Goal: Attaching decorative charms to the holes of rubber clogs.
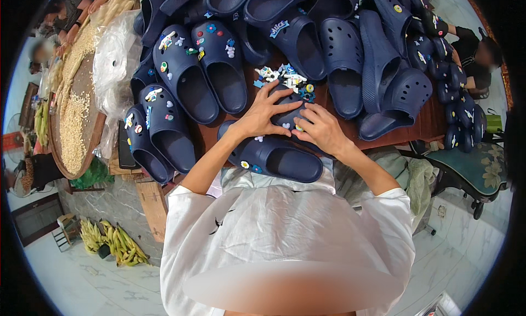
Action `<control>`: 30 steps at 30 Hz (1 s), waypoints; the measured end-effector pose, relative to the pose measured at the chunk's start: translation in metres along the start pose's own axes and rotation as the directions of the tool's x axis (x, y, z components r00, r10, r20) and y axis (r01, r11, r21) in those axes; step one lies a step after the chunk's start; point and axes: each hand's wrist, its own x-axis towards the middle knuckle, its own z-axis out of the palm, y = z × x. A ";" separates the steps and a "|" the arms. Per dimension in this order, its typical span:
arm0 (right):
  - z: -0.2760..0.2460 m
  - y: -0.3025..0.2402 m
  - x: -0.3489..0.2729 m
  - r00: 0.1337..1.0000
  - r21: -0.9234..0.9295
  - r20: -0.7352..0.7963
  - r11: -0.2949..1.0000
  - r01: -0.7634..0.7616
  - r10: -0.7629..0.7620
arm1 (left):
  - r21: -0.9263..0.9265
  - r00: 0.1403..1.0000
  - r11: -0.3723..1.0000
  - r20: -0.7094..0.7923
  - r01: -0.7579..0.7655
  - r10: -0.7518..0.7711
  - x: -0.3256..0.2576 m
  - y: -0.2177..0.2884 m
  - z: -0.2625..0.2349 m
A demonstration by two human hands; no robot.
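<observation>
In front of my chest, both hands are on a navy clog that they partly cover. My left hand grips it from the left, with the thumb on the near side and fingers over the far side. My right hand has its fingers bent and pressed together at a small yellow and white shoe charm on that clog. Another navy clog with flower charms lies closest to me. Just beyond my hands sits a small pile of loose charms in white, blue and yellow.
Several navy clogs, some with charms, crowd the brown table. More clogs are stacked at the right edge. At left are a plastic bag and a round tray of pale kernels. A chair stands at right. Other people sit nearby.
</observation>
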 end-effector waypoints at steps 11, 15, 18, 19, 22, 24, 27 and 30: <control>0.012 0.014 -0.007 0.997 -0.016 -0.080 1.000 -0.015 0.014 | 0.063 0.983 0.982 -0.049 -0.176 0.179 -0.005 -0.002 0.002; 0.014 0.017 -0.008 0.994 0.029 -0.107 0.999 0.015 -0.012 | 0.084 0.971 0.974 -0.095 -0.211 0.219 -0.002 -0.003 0.005; 0.021 0.022 -0.013 0.988 0.082 -0.141 0.994 0.066 -0.054 | 0.106 0.958 0.963 -0.116 -0.249 0.261 0.002 -0.004 0.005; 0.023 0.023 -0.014 0.983 0.112 -0.170 0.989 0.095 -0.075 | 0.124 0.946 0.952 -0.133 -0.279 0.295 0.002 -0.003 0.007; 0.023 0.026 -0.013 0.969 0.135 -0.205 0.977 0.167 -0.137 | 0.125 0.928 0.944 -0.184 -0.304 0.324 0.003 -0.006 0.012; 0.025 0.022 -0.012 0.961 0.127 -0.197 0.967 0.222 -0.195 | 0.108 0.922 0.947 -0.218 -0.304 0.321 0.004 -0.010 0.014; 0.025 0.024 -0.011 0.952 0.116 -0.209 0.961 0.251 -0.223 | 0.012 0.930 0.962 -0.253 -0.273 0.267 0.014 -0.007 0.006; 0.024 0.022 -0.010 0.954 0.118 -0.224 0.967 0.227 -0.197 | -0.140 0.957 0.986 -0.286 -0.092 0.049 0.017 -0.006 0.007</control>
